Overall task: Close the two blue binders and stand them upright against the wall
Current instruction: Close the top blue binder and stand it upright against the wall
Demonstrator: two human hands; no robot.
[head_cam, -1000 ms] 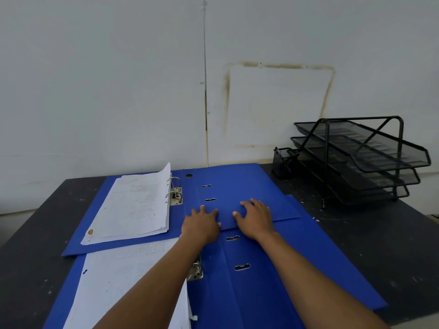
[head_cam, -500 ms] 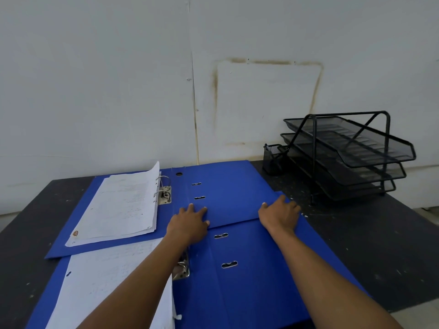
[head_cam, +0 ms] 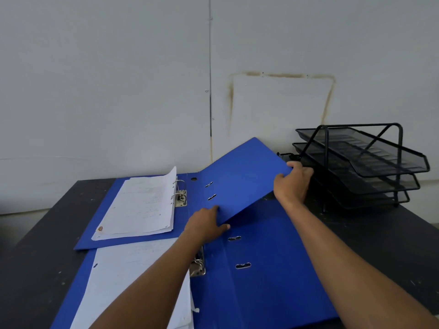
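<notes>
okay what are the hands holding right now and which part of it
Both hold the raised front cover of the far blue cardboard binder. The right hand grips its right free edge; the left hand grips its near edge by the spine.

far blue binder [head_cam: 237, 176]: cover tilted up (papers exposed) | near blue binder [head_cam: 261, 269]: open flat

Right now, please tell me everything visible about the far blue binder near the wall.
The far blue lever-arch binder lies open on the dark table. White punched papers sit on its metal rings. Its right cover, with two slots, is lifted and tilted; the left hand and right hand grip its edges. It overlaps the nearer binder.
</notes>
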